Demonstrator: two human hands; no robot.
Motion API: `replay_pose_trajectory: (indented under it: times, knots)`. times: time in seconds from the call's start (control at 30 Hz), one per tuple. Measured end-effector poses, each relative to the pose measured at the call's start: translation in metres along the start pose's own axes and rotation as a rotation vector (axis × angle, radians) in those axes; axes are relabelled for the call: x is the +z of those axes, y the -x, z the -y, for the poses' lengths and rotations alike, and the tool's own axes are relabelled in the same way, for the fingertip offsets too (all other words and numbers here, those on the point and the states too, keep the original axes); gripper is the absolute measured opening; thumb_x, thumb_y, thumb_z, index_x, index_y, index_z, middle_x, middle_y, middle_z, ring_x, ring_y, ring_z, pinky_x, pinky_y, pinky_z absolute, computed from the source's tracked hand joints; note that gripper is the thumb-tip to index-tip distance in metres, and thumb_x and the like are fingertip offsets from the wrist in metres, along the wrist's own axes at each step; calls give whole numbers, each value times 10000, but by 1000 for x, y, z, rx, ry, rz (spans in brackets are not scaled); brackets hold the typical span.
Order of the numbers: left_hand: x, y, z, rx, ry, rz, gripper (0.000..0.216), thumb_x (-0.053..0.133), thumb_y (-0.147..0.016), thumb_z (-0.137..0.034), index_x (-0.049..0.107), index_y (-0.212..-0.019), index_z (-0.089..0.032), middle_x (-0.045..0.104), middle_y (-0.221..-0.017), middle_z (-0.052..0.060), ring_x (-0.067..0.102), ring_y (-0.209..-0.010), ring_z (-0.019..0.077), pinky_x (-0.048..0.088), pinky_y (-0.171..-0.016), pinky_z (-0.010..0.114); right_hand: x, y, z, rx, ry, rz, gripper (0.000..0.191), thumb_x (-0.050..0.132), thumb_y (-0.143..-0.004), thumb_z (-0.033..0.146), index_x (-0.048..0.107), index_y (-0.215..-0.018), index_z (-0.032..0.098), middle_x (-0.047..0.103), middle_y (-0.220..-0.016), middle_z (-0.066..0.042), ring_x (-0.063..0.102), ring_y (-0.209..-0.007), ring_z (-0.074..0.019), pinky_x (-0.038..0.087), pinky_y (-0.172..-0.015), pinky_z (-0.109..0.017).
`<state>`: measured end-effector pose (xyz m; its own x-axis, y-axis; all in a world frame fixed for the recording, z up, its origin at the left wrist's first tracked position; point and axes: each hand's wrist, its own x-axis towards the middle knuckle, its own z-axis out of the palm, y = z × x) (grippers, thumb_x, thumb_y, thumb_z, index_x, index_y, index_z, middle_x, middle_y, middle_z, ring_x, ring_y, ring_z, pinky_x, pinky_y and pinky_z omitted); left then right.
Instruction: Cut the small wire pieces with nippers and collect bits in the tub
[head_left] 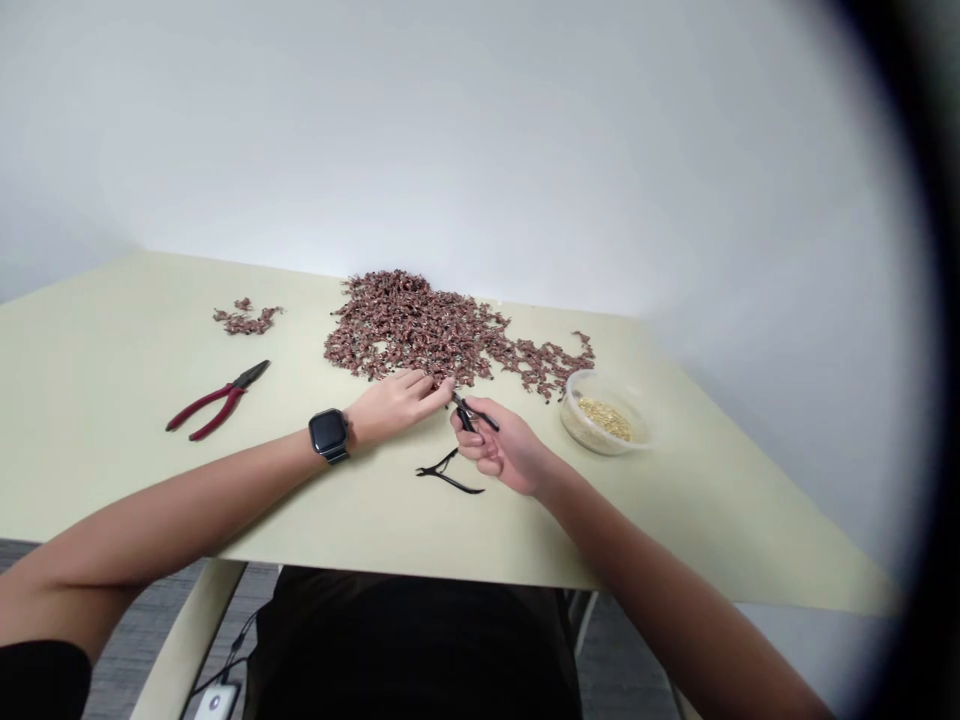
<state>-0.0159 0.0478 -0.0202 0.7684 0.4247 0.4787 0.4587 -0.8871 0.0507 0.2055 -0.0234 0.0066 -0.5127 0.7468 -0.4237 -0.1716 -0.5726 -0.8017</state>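
Observation:
My right hand [510, 450] is closed around small black-handled nippers [484, 415], their jaws pointing up and left toward the fingertips of my other hand. My left hand [394, 405], with a dark watch on its wrist, rests at the near edge of a heap of small reddish-brown pieces [420, 320]. Its thumb and forefinger are pinched together beside the jaws; whatever lies between them is too small to make out. A second pair of black nippers [450, 477] lies on the table just below my hands.
Red-handled pliers [221, 400] lie on the left of the pale yellow table [330, 520], with a smaller cluster of brown pieces [247, 320] behind them. At the right stands a clear plastic tub [581, 440] holding small gold-coloured bits [606, 417]. A white wall [450, 150] rises behind.

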Motion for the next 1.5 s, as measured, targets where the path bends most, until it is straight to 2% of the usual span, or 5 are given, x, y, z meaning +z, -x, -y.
replay_pose_trajectory:
  times: [0.13,0.47,0.97,1.33,1.5]
  knots:
    - [-7,-9,-7,-183,153,-49,355,443,-1011,-181,578,-1339,-178,724,-949,119,661,-858,198,502,-801,323,-10,-1,6,-33,55,-15,417,494,-906,608,499,-928,192,261,-691,41,98,-552,-94,53,-435,-208]
    - [-12,-14,-19,-624,1317,-45,515,668,-920,-461,560,-1315,-148,680,-759,47,426,-545,71,340,-528,207,-18,0,-4,-678,1207,-479,279,479,-1008,458,507,-923,194,479,-713,16,432,-645,-127,297,-634,-264]
    - [-14,-13,-25,-642,1238,-54,501,673,-918,-453,572,-1303,-148,701,-753,47,456,-549,75,354,-542,210,-17,4,-1,-667,1242,-440,288,486,-1006,436,467,-855,192,484,-693,12,415,-629,-128,268,-629,-268]
    - [-6,1,-6,-173,318,-124,323,516,-996,-226,626,-1298,-203,750,-1030,100,690,-935,186,510,-842,319,-10,11,14,29,122,87,442,481,-921,623,505,-918,182,226,-713,36,75,-582,-101,39,-459,-224]
    - [-9,-6,-17,-424,649,-135,374,571,-978,-286,535,-1342,-208,754,-877,31,698,-776,138,512,-754,254,-17,3,3,-394,654,-306,381,489,-954,565,494,-899,188,379,-718,16,267,-581,-101,192,-504,-234]
